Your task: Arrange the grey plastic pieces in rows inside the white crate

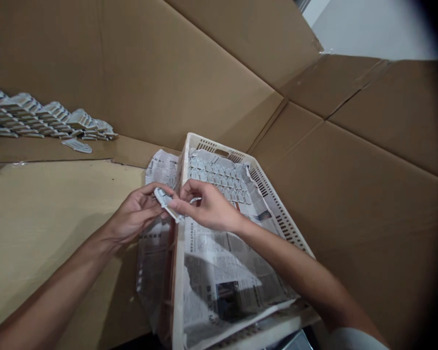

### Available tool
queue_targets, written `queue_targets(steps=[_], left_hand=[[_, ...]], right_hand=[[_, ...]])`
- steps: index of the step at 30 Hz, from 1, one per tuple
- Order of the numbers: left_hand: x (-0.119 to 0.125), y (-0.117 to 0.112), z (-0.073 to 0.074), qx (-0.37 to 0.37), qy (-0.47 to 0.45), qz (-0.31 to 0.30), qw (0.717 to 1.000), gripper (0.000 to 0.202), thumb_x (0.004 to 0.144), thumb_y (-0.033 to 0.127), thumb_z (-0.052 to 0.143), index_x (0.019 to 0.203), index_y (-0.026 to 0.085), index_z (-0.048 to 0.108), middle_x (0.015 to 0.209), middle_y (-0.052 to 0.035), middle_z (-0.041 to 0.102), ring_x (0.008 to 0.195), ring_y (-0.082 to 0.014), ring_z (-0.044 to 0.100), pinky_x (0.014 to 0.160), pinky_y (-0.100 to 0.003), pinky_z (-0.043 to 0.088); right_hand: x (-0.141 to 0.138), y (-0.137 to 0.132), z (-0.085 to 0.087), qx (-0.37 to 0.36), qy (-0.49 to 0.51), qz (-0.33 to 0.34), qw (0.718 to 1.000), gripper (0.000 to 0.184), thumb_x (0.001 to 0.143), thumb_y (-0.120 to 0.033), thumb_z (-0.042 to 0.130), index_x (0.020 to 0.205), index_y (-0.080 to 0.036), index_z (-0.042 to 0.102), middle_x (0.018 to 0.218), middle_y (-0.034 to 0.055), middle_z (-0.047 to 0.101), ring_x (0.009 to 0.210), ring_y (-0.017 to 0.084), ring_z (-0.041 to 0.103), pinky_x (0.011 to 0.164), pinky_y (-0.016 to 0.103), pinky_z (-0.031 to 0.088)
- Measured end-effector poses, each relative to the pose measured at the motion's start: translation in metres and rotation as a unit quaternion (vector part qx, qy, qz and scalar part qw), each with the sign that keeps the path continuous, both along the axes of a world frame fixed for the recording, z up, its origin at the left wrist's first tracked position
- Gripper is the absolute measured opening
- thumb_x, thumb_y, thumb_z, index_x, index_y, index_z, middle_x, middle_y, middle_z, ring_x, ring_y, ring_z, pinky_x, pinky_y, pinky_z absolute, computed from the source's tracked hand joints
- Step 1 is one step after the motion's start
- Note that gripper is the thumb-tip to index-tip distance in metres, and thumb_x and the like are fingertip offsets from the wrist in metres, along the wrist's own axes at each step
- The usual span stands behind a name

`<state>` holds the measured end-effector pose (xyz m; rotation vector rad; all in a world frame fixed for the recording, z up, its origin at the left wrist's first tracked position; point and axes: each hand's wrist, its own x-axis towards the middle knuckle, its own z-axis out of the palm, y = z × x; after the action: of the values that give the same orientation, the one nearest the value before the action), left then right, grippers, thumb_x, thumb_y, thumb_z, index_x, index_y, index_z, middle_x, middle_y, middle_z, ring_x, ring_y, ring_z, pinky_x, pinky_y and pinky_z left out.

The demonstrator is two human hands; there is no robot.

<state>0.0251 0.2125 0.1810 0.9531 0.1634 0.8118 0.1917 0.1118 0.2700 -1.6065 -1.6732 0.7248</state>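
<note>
Between my two hands is a small pale grey-white moulded piece (162, 197), long with a rounded upper end; its exact kind I cannot make out. My left hand (136, 214) pinches it from the left, fingers and thumb around its rounded end. From the right, my right hand (208, 206) has thumb and fingers closed on its lower end. Both hands are above the left rim of a white plastic crate (180, 272). Inside, newspaper (204, 248) lines the crate, and rows of similar pale pieces (219, 175) lie at its far end.
Stacks of similar pale pieces (32, 116) stand at the far left against a cardboard wall (168, 73), with one loose piece (77, 145) in front. A pale yellowish board (58, 204) lies left of the crate. More newspaper (160, 167) hangs along the crate's left outside.
</note>
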Motion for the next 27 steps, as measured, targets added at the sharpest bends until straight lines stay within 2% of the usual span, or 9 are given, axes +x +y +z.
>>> queue_targets(steps=[3, 5, 9, 11, 13, 16, 17, 21, 27], left_hand=[[0.001, -0.002, 0.003, 0.022, -0.004, 0.033, 0.999, 0.031, 0.055, 0.011, 0.095, 0.083, 0.017, 0.083, 0.095, -0.01, 0.072, 0.071, -0.0173, 0.063, 0.055, -0.023, 0.055], [0.003, -0.002, 0.001, 0.06, 0.006, 0.042, 0.997, 0.027, 0.06, 0.014, 0.094, 0.084, 0.018, 0.084, 0.11, -0.0118, 0.071, 0.078, -0.0187, 0.065, 0.055, -0.022, 0.054], [0.007, 0.001, -0.009, 0.1, 0.046, 0.037, 0.993, 0.056, 0.075, 0.023, 0.09, 0.129, 0.027, 0.076, 0.122, -0.0115, 0.066, 0.074, -0.0149, 0.063, 0.052, -0.02, 0.049], [0.008, 0.006, -0.015, 0.102, 0.077, 0.057, 0.99, 0.058, 0.08, 0.029, 0.088, 0.135, 0.028, 0.07, 0.118, -0.0096, 0.065, 0.068, -0.0116, 0.059, 0.05, -0.019, 0.044], [0.008, 0.011, -0.021, 0.114, 0.122, 0.079, 0.983, 0.048, 0.083, 0.036, 0.085, 0.128, 0.024, 0.071, 0.115, -0.0081, 0.063, 0.068, -0.0105, 0.057, 0.051, -0.018, 0.042], [0.009, 0.015, -0.027, 0.12, 0.166, 0.071, 0.976, 0.046, 0.085, 0.044, 0.084, 0.124, 0.023, 0.07, 0.113, -0.0067, 0.063, 0.078, -0.013, 0.061, 0.055, -0.018, 0.041], [0.009, 0.015, -0.029, 0.121, 0.172, 0.06, 0.976, 0.047, 0.085, 0.046, 0.083, 0.125, 0.023, 0.069, 0.114, -0.0068, 0.063, 0.082, -0.0145, 0.062, 0.055, -0.018, 0.041], [0.012, 0.015, -0.032, 0.144, 0.185, 0.04, 0.971, 0.05, 0.085, 0.051, 0.082, 0.123, 0.022, 0.068, 0.119, -0.0092, 0.064, 0.095, -0.0197, 0.065, 0.057, -0.02, 0.041], [0.014, 0.016, -0.036, 0.127, 0.21, 0.049, 0.968, 0.053, 0.082, 0.054, 0.084, 0.12, 0.021, 0.068, 0.112, -0.0093, 0.068, 0.076, -0.0141, 0.06, 0.053, -0.021, 0.038]], right_hand=[[-0.01, 0.003, -0.001, -0.049, 0.064, -0.006, 0.997, 0.046, 0.081, -0.054, 0.086, 0.089, -0.023, 0.052, 0.079, -0.0024, 0.062, 0.074, 0.015, 0.062, 0.067, 0.028, 0.049], [-0.008, 0.002, 0.0, -0.067, 0.104, -0.006, 0.992, 0.05, 0.078, -0.051, 0.089, 0.09, -0.023, 0.05, 0.078, -0.0026, 0.061, 0.075, 0.015, 0.063, 0.068, 0.028, 0.05], [0.018, -0.009, 0.005, -0.069, 0.073, -0.037, 0.994, 0.041, 0.079, -0.043, 0.088, 0.092, -0.022, 0.055, 0.077, -0.0021, 0.063, 0.07, 0.014, 0.06, 0.064, 0.027, 0.048], [0.045, -0.019, 0.0, -0.073, 0.026, -0.094, 0.993, 0.032, 0.084, -0.041, 0.082, 0.092, -0.021, 0.058, 0.073, -0.0025, 0.063, 0.062, 0.013, 0.056, 0.059, 0.026, 0.045], [0.08, -0.029, -0.015, -0.089, -0.006, -0.182, 0.979, 0.025, 0.086, -0.037, 0.078, 0.089, -0.021, 0.059, 0.066, -0.0031, 0.062, 0.056, 0.012, 0.052, 0.055, 0.025, 0.041], [0.126, -0.044, -0.054, -0.125, -0.038, -0.333, 0.934, 0.021, 0.083, -0.028, 0.077, 0.076, -0.019, 0.058, 0.068, -0.0001, 0.066, 0.06, 0.013, 0.056, 0.058, 0.025, 0.045], [0.137, -0.049, -0.067, -0.133, -0.046, -0.35, 0.926, 0.019, 0.081, -0.025, 0.077, 0.076, -0.019, 0.059, 0.069, 0.0002, 0.067, 0.061, 0.013, 0.057, 0.059, 0.024, 0.046], [0.154, -0.06, -0.106, -0.158, -0.07, -0.357, 0.918, 0.024, 0.074, -0.023, 0.084, 0.081, -0.019, 0.061, 0.069, -0.0031, 0.065, 0.058, 0.013, 0.061, 0.054, 0.023, 0.044], [0.139, -0.045, -0.112, -0.174, -0.049, -0.334, 0.925, 0.027, 0.084, -0.016, 0.079, 0.086, -0.022, 0.053, 0.062, -0.0073, 0.06, 0.051, 0.013, 0.066, 0.047, 0.02, 0.041]])
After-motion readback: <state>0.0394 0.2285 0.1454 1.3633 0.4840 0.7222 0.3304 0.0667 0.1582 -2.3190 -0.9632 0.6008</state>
